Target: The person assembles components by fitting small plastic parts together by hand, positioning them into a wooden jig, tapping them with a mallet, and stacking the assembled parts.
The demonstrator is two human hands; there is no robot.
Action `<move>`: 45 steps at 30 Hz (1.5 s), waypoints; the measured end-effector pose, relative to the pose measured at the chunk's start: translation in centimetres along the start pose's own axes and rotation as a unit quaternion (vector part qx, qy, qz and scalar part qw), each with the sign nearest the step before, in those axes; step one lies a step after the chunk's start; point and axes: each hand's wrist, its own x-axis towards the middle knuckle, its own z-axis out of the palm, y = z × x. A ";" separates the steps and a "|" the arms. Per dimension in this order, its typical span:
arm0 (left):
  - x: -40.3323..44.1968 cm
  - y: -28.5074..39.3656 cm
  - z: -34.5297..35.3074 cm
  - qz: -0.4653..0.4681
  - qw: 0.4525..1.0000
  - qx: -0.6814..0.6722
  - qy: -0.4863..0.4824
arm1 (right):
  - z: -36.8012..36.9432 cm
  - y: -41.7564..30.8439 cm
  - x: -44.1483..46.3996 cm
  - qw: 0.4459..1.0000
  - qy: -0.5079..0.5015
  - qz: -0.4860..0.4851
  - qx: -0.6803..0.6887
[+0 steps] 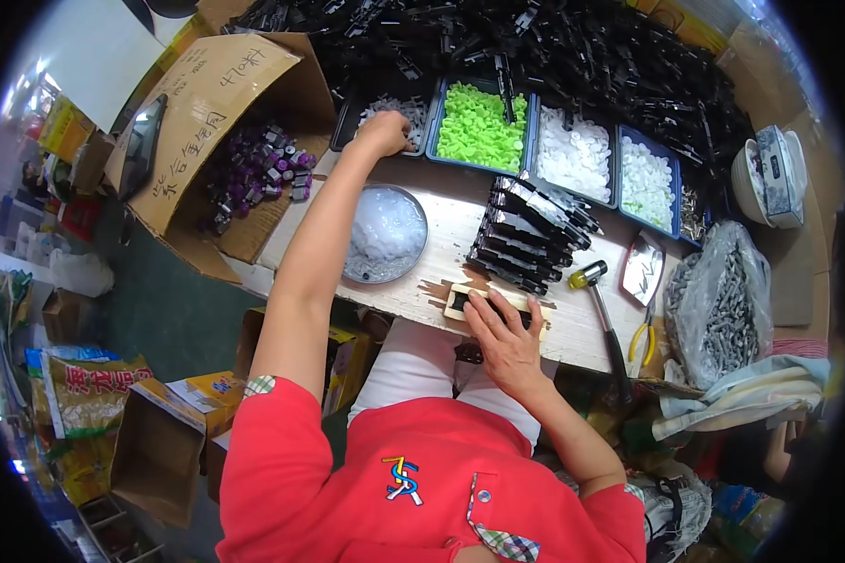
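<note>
My left hand point(385, 135) reaches into a dark tray of small grey plastic parts point(366, 111). Its fingers are bent down among the parts, and whatever they pinch is hidden. At the table's front edge my right hand point(509, 340) grips a pale wooden holder point(454, 302) with a black piece inside it, fingers laid across the top. Just behind the holder stands a row of black plastic assemblies point(526, 235). A round metal dish point(422, 246) with a clear, whitish mass in it sits between my two arms.
Blue trays hold green caps point(483, 127), white discs point(573, 155) and white caps point(646, 178). A black heap point(582, 56) lies behind. To the right are a hammer point(606, 319), yellow-handled pliers point(642, 342) and a bag of metal parts point(720, 305). A carton point(225, 84) with purple-and-silver parts stands left.
</note>
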 end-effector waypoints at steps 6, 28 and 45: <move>-2.1 -4.2 -1.0 0.094 0.950 -0.202 0.217 | 0.2 0.1 0.0 1.000 -0.011 -0.003 0.004; -16.7 -10.4 2.3 -0.107 0.964 0.036 0.241 | 0.6 0.1 -0.2 1.000 0.012 0.000 0.006; -23.1 -11.6 4.1 -0.098 0.942 -0.039 0.317 | 1.0 0.1 -0.4 0.999 0.031 0.001 0.019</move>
